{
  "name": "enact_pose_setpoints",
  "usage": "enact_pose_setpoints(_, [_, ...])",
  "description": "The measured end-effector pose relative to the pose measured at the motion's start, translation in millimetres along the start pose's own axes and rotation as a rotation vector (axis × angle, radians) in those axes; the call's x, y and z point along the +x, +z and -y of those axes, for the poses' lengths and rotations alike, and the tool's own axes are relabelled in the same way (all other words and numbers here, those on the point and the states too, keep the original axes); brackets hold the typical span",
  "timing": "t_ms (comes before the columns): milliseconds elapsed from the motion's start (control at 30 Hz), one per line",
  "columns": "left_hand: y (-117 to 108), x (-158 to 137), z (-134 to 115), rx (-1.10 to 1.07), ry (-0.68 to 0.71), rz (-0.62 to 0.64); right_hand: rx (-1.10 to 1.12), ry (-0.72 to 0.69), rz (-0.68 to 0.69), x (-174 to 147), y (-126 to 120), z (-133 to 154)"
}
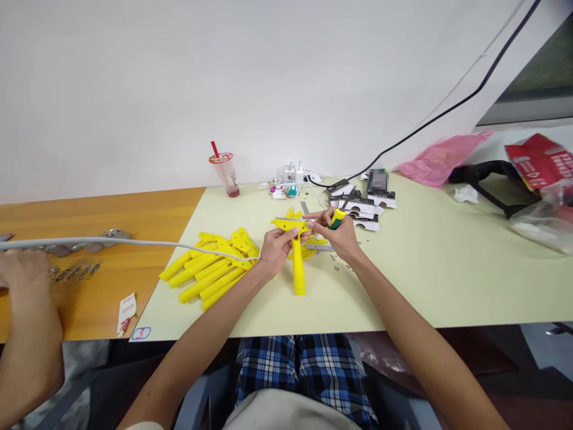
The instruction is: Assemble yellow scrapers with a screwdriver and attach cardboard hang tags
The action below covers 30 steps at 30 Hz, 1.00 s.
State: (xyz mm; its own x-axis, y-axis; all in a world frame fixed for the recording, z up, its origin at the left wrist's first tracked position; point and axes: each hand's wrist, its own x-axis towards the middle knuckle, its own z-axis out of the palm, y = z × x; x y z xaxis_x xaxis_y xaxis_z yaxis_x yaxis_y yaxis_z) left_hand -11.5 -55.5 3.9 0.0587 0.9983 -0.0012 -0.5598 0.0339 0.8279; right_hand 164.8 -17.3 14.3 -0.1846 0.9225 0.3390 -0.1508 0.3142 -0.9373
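My left hand point(274, 249) grips a yellow T-shaped scraper point(298, 272) by its head, with the handle pointing down toward me. A thin metal strip lies along the top of that head. In my right hand point(344, 237) a screwdriver point(337, 218) with a green and yellow handle is held, its shaft pointing up and away. The right fingertips also touch the right end of the scraper head. Behind and below my hands lie more yellow parts point(313, 251), partly hidden. Left of them, a pile of yellow scraper handles point(215, 272) rests on the pale table mat.
Small screws point(335, 268) lie scattered right of my hands. Small boxes point(358, 208), a power strip point(290, 175) and a drink cup point(227, 174) stand near the wall. A white cable point(134, 242) crosses from the left. A co-worker's arm point(29, 310) rests over the wooden table.
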Motion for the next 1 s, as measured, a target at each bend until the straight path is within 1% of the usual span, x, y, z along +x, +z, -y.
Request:
enact_pose_setpoints(67, [-0.5, 1.1, 1.2, -0.010, -0.004, 0.002, 0.005, -0.014, -0.004, 0.4, -0.2, -2.1])
enact_pose_setpoints(167, [-1.6, 2.5, 2.9, -0.014, -0.022, 0.011, 0.000, 0.000, -0.010, 1.8, -1.3, -6.0])
enact_pose_setpoints(300, [-3.0, 2.9, 4.9, -0.016, -0.015, 0.004, 0.011, 0.011, 0.014, 4.3, -3.3, -9.4])
enact_pose_setpoints(533, [-2.8, 0.9, 5.9, -0.024, -0.037, 0.007, 0.064, -0.018, 0.040, 6.5, -4.4, -9.8])
enact_pose_setpoints(700, [-4.3, 1.3, 6.5, -0.010, -0.029, 0.001, 0.064, 0.002, 0.040, 6.5, -5.1, -11.8])
enact_pose_setpoints(867, [-4.9, 1.7, 9.2, 0.083, -0.022, 0.005, 0.029, -0.015, 0.017, 8.3, -8.0, -16.5])
enact_pose_setpoints(1000, [-2.2, -0.4, 13.0, 0.167, -0.075, 0.001, 0.018, -0.030, -0.002, 8.8, -9.0, -15.4])
